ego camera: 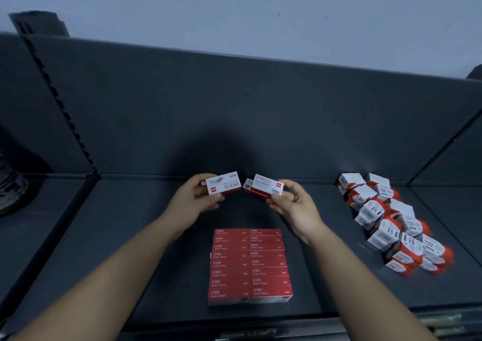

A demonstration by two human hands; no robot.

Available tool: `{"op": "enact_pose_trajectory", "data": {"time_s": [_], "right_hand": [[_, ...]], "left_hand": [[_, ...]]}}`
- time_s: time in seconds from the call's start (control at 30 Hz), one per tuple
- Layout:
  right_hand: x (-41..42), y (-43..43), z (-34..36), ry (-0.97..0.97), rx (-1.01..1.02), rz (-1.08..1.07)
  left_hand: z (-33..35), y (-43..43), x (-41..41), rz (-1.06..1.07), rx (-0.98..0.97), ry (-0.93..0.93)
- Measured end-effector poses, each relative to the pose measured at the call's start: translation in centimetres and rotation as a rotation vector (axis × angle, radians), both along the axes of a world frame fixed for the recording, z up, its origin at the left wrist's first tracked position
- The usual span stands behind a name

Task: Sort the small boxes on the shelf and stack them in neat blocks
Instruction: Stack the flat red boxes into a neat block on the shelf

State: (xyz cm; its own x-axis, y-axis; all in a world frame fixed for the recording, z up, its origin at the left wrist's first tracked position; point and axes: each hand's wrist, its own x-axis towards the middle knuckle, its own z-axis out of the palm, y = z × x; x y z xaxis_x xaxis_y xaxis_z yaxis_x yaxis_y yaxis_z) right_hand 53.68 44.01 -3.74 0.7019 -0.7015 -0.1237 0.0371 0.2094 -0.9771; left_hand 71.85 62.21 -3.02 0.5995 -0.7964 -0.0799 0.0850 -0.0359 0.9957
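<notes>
I saw two small red-and-white boxes held up over the middle of the shelf (130, 236), close to its rear edge, with their inner ends almost touching. The left box (223, 183) showed me its white face printed "24/6". The left hand (198, 197) pinched it, thumb underneath and fingers curled behind. The right box (263, 188) was tilted the other way, barcode up, and the right hand (292, 202) gripped it between thumb and curled fingers. I could not tell whether a second box lay beneath it.

Below the hands, toward the front edge, a neat block of red boxes (249, 265) stood in two columns pressed side by side. Well off to the right lay a loose pile (391, 220) of similar boxes, tumbled at all angles. The dark back panel (234, 106) rose behind, with a pale wall (260, 14) above it.
</notes>
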Motion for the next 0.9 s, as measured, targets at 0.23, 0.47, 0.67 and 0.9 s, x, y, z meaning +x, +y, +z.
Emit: {"op": "enact_pose_trajectory", "data": {"time_s": [0.23,0.47,0.67,0.9], "right_hand": [[-0.9,1.9,1.6,-0.131,0.085,0.045],[-2.3,3.6,2.7,-0.101,0.059,0.063],[-3.5,4.4,3.1,-0.1,0.058,0.06],[-3.9,5.3,3.4,-0.12,0.048,0.054]], "left_hand": [[3.0,-0.7,-1.6,0.04,-0.113,0.353],[4.0,-0.5,-2.6,0.095,0.054,0.216],[4.2,-0.3,-3.4,0.117,-0.015,0.403],[4.5,-0.2,-4.8,0.048,-0.087,0.406]]}}
